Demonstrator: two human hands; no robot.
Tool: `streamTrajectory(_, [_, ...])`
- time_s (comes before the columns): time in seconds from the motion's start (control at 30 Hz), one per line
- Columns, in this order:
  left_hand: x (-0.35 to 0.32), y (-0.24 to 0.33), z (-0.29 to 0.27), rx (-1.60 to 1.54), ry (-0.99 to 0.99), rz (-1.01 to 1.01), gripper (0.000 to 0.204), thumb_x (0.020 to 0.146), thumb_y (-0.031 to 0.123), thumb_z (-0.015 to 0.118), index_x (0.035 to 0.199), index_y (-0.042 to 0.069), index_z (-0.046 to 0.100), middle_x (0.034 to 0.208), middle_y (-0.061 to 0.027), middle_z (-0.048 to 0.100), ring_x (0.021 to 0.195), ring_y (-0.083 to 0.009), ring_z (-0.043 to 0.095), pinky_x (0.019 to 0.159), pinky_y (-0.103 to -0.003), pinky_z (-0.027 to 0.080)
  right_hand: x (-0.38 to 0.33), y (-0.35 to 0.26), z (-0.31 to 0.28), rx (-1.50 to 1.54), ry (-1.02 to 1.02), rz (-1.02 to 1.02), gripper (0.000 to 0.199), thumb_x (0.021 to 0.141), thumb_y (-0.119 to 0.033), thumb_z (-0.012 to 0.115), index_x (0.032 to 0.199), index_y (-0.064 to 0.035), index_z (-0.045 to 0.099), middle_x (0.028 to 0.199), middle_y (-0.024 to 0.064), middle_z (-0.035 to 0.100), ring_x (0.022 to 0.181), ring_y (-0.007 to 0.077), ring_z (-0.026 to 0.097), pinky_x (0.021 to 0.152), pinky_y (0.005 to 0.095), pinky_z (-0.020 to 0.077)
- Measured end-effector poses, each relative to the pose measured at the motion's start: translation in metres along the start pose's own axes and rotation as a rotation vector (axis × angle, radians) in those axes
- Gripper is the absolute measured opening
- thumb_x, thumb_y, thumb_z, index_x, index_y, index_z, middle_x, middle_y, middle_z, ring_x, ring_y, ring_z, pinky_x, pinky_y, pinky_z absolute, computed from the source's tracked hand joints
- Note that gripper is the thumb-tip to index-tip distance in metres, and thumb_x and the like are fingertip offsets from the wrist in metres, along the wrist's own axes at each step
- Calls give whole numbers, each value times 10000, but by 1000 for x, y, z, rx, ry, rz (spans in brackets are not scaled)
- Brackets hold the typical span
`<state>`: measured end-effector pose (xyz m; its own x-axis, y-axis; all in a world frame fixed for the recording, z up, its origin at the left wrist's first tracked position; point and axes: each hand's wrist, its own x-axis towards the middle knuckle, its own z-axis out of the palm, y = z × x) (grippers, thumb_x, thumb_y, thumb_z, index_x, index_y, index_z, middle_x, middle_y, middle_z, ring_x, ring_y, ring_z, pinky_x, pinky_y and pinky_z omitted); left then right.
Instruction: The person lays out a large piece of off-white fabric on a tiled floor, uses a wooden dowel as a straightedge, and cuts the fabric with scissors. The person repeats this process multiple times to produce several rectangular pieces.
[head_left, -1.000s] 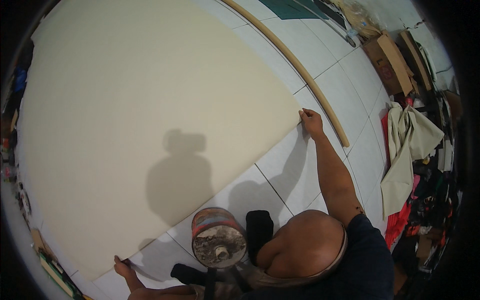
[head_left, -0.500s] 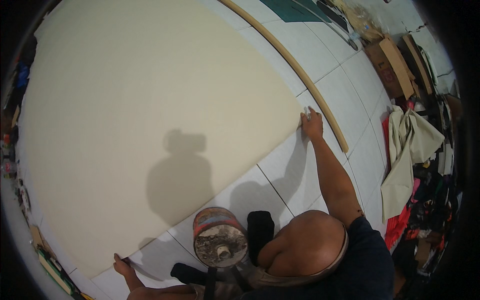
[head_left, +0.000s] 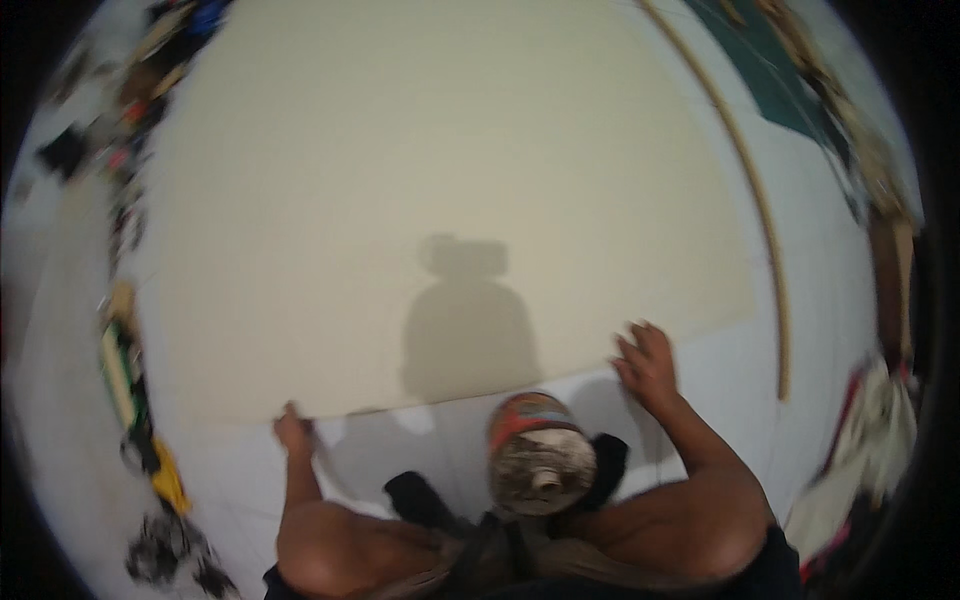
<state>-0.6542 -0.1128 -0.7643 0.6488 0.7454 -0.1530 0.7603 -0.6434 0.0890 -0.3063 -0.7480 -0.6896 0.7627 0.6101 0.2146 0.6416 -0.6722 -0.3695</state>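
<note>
A large cream sheet of flexible material (head_left: pixel 560 170) lies spread over the floor, my shadow on it. At its near left edge, my left hand (head_left: pixel 293 430) is closed, seemingly pinching the border. Farther right, my right hand (head_left: pixel 650 368) is over the near edge with its fingers apart, and I see nothing in them. Motion blur hides whether its fingertips touch the sheet. A round, stained can (head_left: pixel 540 462) with a pale knob on its top stands between my legs, just short of the sheet's edge.
A long wooden pole (head_left: pixel 752 180) lies on the white tiled floor (head_left: pixel 825 260) along the sheet's right side. Beyond it is a dark green mat (head_left: pixel 765 80). Crumpled pale cloth (head_left: pixel 865 450) lies at the right. Assorted clutter (head_left: pixel 125 375) lines the left.
My view has turned rightward and straightened over the sheet. My right hand has left the sheet's right corner and come inward along the near edge, fingers spread. My left hand stays at the edge.
</note>
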Motion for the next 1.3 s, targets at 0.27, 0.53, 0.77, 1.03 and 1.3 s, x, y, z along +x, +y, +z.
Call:
streamTrajectory(0.27, [28,43,-34,-1167,412,-921,344,937,291,608,932,-45,536,713,-127,597,475,-204,543,394,-344,421,-13,-15,-15,-82,-135,166,408,771,-104,766,1159,-45,654,1275,218,566,1235,411,488,1045,500,395])
streamTrajectory(0.53, [19,27,-10,-1172,400,-938,311,899,251,681,910,-17,523,701,-141,621,456,-206,583,399,-328,469,-9,-3,-18,-79,-213,159,404,767,-101,769,1147,-34,649,1263,251,571,1218,407,501,1032,481,408])
streamTrajectory(0.77, [-1,87,-49,-480,582,-719,404,819,284,742,1034,-1,553,1030,-196,610,947,-315,630,773,-435,518,-6,-5,-24,-76,-250,167,400,768,-128,766,1129,-11,641,1217,250,581,1174,407,524,1018,487,416])
streamTrajectory(1.03, [-60,170,-65,-324,216,721,493,742,328,782,1184,158,649,1251,-153,576,1188,-365,520,1031,-537,373,11,-16,-30,-157,-330,-14,343,794,-163,729,1092,-23,631,1146,217,584,1071,384,558,914,482,435])
streamTrajectory(1.3, [-53,173,-34,-246,174,744,478,724,331,792,1156,163,678,1237,-170,588,1164,-386,539,998,-590,391,72,-142,-85,323,-496,-252,349,752,-338,780,950,-90,636,773,100,600,700,311,609,642,411,483])
